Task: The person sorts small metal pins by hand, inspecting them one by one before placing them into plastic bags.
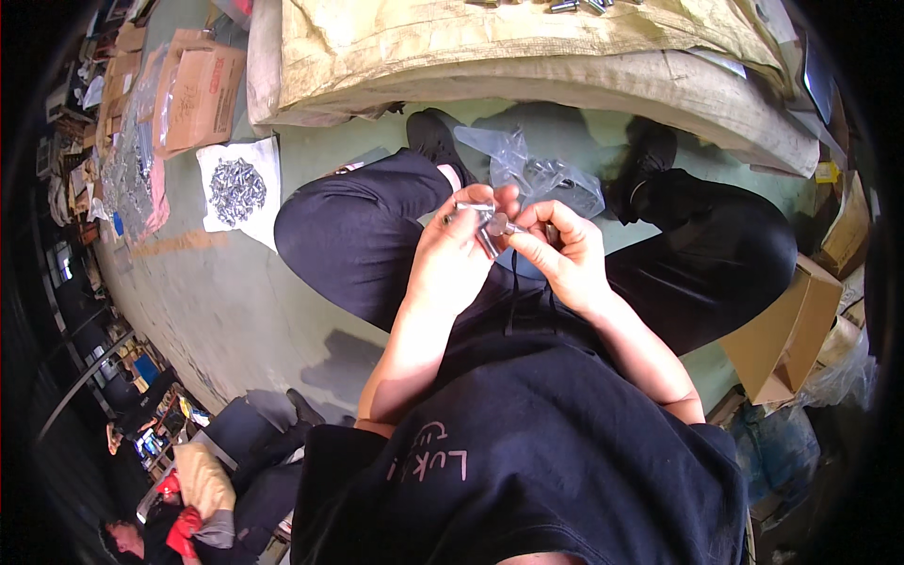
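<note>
My left hand [450,256] is closed around a few shiny metal cylinders [489,243], which stick out past its fingers. Against them, my right hand [572,256] pinches a small metal pin with a round, flat head [499,227]. The hands nearly meet above my lap, and the fingers partly hide the pieces. Just beyond them on the floor lies a clear plastic bag [576,188] with dark metal parts showing through it. Off to the left, a pile of small metal parts [237,191] rests on a white sheet [266,168].
A cloth-covered surface [527,42] spans the far side, with a few metal cylinders [591,6] on it. Cardboard boxes [202,99] stand far left, and an open carton [786,330] sits at right. A person wearing red gloves [185,532] is at lower left.
</note>
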`<state>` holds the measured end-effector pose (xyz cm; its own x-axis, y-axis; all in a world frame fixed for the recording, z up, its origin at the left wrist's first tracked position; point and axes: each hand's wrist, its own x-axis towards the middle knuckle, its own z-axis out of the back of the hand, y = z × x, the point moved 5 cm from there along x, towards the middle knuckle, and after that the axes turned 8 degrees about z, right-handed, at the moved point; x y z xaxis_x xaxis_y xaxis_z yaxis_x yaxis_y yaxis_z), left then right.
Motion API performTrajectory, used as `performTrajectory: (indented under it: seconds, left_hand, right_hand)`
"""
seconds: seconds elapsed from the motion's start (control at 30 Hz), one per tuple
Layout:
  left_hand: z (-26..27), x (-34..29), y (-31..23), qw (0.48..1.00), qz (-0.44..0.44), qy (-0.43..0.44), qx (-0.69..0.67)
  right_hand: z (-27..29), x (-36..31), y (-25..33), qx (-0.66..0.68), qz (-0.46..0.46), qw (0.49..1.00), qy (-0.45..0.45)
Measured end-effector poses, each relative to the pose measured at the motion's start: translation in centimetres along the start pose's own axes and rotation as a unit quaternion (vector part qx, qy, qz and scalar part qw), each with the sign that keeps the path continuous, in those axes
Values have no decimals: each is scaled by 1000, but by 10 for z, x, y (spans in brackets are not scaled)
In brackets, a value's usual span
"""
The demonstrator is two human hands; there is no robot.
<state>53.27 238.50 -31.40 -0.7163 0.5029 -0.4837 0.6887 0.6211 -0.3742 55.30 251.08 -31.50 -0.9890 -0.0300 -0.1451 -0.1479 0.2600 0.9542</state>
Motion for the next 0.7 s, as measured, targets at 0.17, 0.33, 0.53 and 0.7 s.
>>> performTrajectory:
  seconds: [0.17, 0.33, 0.53, 0.7]
  left_hand:
    - [1, -6, 3, 988, -13, -64, 136]
    - [1, -4, 4, 989, 1, -68, 134]
    - [0, 0, 7, 996, 7, -19, 83]
    - [0, 1, 10, 997, 5, -15, 70]
  right_hand:
    - [-1, -4, 12, -139, 87, 985, -58]
    - [-2, -7, 17, -159, 78, 980, -89]
    - [-6, -12, 15, -132, 120, 978, -104]
    - [-6, -12, 18, -163, 138, 971, -107]
